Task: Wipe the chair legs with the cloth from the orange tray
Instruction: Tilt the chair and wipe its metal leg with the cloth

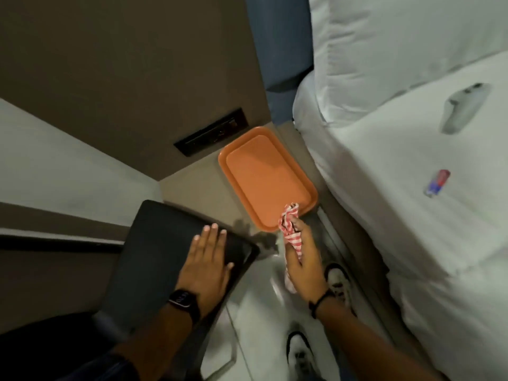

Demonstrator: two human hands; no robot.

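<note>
Fingers [295, 229] of the right hand [301, 259] curl closed around a crumpled red-and-white checked cloth [288, 224], which bunches above the fingertips and trails down past the palm in soft, wrinkled folds. Just beyond those fingertips lies the flat rectangular orange plastic tray [264, 174], bare inside, its near corner right under the cloth's upper end. Across from them, the left hand [206, 259] lies flat with fingers [210, 235] straight and close together, palm pressed on the dark square seat of the chair [165, 243], gripping nothing. A black smartwatch [184, 300] sits on that wrist. Beyond the right knuckles runs a white-sheeted bed [412, 188], and white shoes [339, 284] stand below the right wrist.
</note>
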